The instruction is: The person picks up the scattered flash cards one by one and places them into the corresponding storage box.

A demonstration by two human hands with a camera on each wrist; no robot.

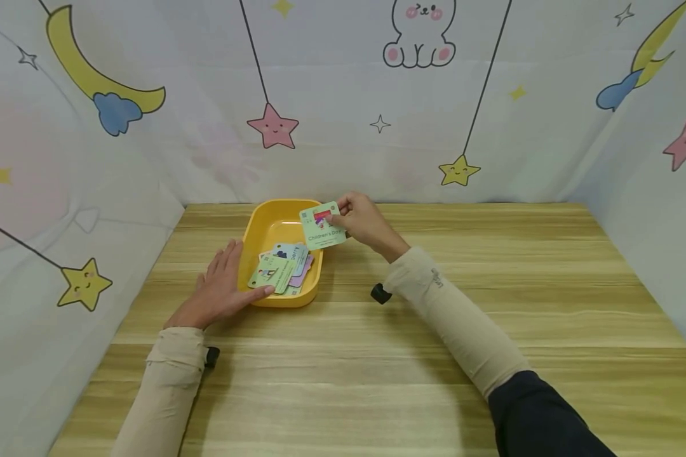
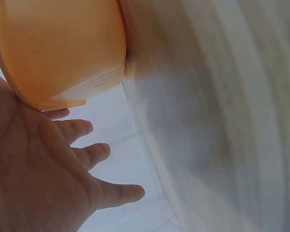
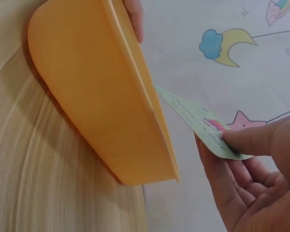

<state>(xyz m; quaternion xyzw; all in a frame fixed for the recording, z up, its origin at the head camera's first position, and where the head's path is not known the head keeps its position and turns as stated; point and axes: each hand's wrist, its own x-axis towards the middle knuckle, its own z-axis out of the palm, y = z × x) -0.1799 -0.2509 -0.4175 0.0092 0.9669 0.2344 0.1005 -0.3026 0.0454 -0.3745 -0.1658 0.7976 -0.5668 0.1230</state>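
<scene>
A green flash card [image 1: 322,230] with "Children's Day" printed on it is pinched between the thumb and fingers of my right hand [image 1: 361,221], above the right rim of a yellow plastic bin [image 1: 251,236]. In the right wrist view the card [image 3: 198,121] tilts beside the bin's wall [image 3: 87,87]. Several more flash cards [image 1: 274,271], green, blue and purple, lie overlapping in the near half of the bin. My left hand [image 1: 221,285] rests against the bin's left side, fingers straight and spread, its thumb over the near rim. The left wrist view shows its palm [image 2: 43,164] touching the bin.
The bin stands on a wood-grain table [image 1: 434,381] near its back edge. White cloth walls [image 1: 343,158] printed with stars and moons rise behind and at both sides. A small black piece [image 1: 380,293] is by the right wrist, another [image 1: 212,357] by the left.
</scene>
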